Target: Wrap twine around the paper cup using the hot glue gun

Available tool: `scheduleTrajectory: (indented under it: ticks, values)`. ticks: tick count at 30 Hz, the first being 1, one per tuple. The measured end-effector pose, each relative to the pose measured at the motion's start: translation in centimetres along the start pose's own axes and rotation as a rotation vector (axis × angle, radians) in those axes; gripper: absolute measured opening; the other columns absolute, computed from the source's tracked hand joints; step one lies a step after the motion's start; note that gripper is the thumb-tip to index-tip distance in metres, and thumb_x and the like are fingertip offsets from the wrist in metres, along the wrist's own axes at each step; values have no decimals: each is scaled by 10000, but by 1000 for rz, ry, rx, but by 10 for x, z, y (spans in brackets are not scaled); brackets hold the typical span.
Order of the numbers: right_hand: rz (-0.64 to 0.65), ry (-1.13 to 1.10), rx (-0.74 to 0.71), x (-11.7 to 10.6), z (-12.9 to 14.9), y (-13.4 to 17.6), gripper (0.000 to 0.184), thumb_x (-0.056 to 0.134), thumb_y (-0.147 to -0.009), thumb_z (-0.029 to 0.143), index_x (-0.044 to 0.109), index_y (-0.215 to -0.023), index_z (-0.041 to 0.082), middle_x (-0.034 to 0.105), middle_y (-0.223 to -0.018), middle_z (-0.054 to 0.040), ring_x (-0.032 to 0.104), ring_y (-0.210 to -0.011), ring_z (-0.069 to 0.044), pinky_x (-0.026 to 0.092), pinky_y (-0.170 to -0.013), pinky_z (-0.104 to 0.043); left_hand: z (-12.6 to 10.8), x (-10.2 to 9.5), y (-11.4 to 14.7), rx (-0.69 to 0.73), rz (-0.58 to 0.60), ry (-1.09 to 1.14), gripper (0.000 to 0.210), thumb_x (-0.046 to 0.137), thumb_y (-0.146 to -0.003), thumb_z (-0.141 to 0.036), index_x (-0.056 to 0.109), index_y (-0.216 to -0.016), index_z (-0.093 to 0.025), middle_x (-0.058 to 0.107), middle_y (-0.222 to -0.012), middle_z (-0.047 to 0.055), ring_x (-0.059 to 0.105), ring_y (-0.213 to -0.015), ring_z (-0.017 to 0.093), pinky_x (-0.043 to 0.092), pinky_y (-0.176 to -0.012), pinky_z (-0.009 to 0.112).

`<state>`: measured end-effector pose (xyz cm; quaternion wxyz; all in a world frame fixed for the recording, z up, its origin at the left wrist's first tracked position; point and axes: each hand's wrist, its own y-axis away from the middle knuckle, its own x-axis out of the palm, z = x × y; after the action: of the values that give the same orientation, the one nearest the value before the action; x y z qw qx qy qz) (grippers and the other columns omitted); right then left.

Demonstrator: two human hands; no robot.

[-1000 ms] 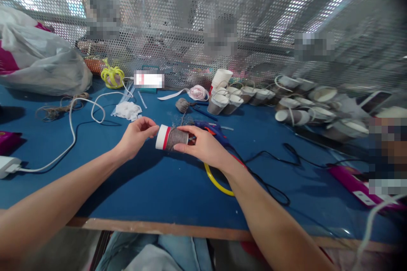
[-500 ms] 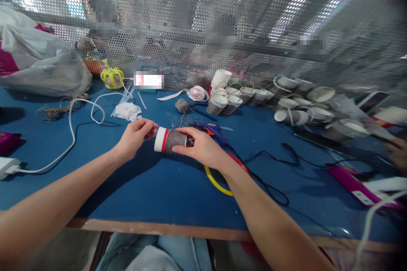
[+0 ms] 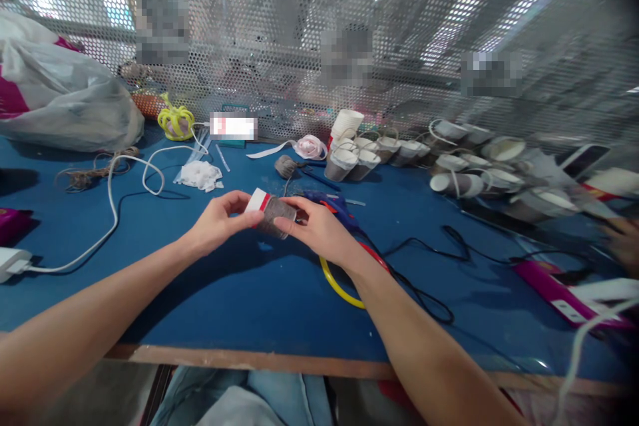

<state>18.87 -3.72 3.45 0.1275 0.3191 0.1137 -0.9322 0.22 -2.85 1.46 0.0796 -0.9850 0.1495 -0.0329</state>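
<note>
A paper cup (image 3: pixel 273 213), white with a red band and partly wrapped in grey-brown yarn, lies on its side between my hands, just above the table. My left hand (image 3: pixel 219 218) grips its white end, thumb on the near side. Around the wrapped end, my right hand (image 3: pixel 317 226) has its fingers closed, thumb across the yarn. From behind the cup a strand leads to a small ball of grey yarn (image 3: pixel 286 166). Just beyond my right hand lies a blue glue gun (image 3: pixel 339 208) with an orange trigger, partly hidden.
Several yarn-wrapped cups with handles (image 3: pixel 344 158) stand along the mesh partition (image 3: pixel 279 33). White scraps (image 3: pixel 200 176), a pink ribbon roll (image 3: pixel 310 146) and a white cable (image 3: pixel 117 206) lie left and behind. A purple power strip (image 3: pixel 549 289) and another person's hand (image 3: pixel 626 243) are at right.
My left hand has moved right and taken hold of the cup's white end. The cup has tilted, its white end now higher. My right hand keeps its grip.
</note>
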Motion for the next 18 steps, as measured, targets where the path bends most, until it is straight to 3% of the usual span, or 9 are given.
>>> scheduleTrajectory:
  ticks: [5,10,14,18]
  values:
    - [67,-29,-15,3,5,2,475,466,-761,473,517,-1076,122,594,-1032,-109,562,-889,-198,430,-770,-331,0,6,7,-16,124,-124,325,646,-637,-267,548,-914,-129,588,-735,9,516,-617,103,404,-593,201]
    - [126,-284,64,6,6,2,478,333,-821,488,550,-1055,131,626,-965,-75,563,-892,-176,429,-776,-309,-3,10,13,59,252,-277,256,611,-656,-233,547,-879,-125,554,-704,-1,479,-608,103,399,-595,201]
    - [133,-486,120,8,4,1,441,361,-819,475,553,-1057,157,615,-1019,-74,570,-896,-162,437,-788,-303,-5,13,18,61,335,-308,223,592,-664,-230,549,-858,-130,543,-688,-6,464,-589,99,401,-581,198]
    - [123,-581,35,8,4,2,365,394,-822,436,563,-1034,192,573,-1115,-57,531,-991,-152,419,-844,-301,-5,14,20,18,388,-303,199,587,-658,-219,546,-832,-130,533,-664,-11,466,-575,99,402,-569,199]
